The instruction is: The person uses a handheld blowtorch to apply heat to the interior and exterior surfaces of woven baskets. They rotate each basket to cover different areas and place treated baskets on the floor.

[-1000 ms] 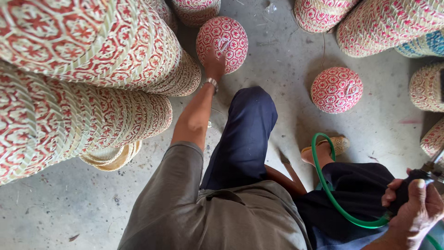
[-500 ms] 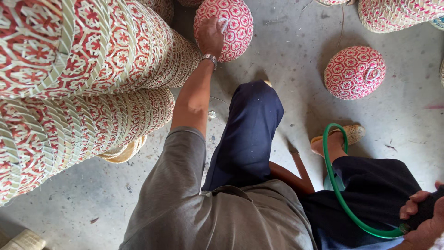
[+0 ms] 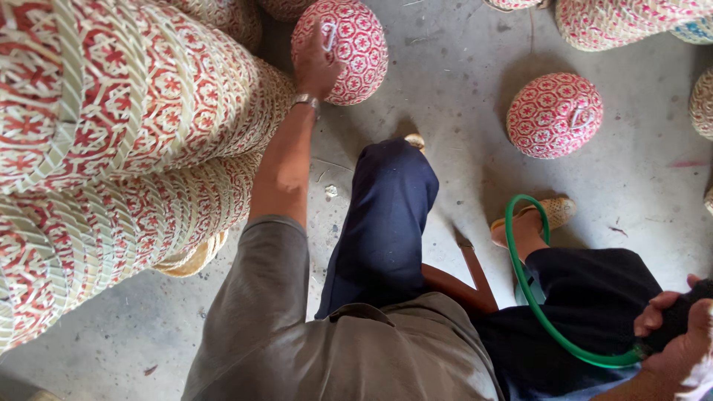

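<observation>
Two round red-patterned woven lids [image 3: 339, 52] [image 3: 554, 115]; one green hose [image 3: 546, 319].

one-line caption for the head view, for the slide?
Seated person's left hand on a red-and-white woven dome, right hand gripping a dark tool on a green hose.

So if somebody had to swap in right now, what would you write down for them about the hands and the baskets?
Left hand: stretched forward, grip on the handle of a round red-and-white woven basket lid on the concrete floor.
Right hand: by the lap, closed on a dark tool joined to a green hose.
A second matching round lid lies apart, untouched.
Large woven baskets are stacked on the left.
Done: first lid grasped. Left: it is not yet lifted.
</observation>
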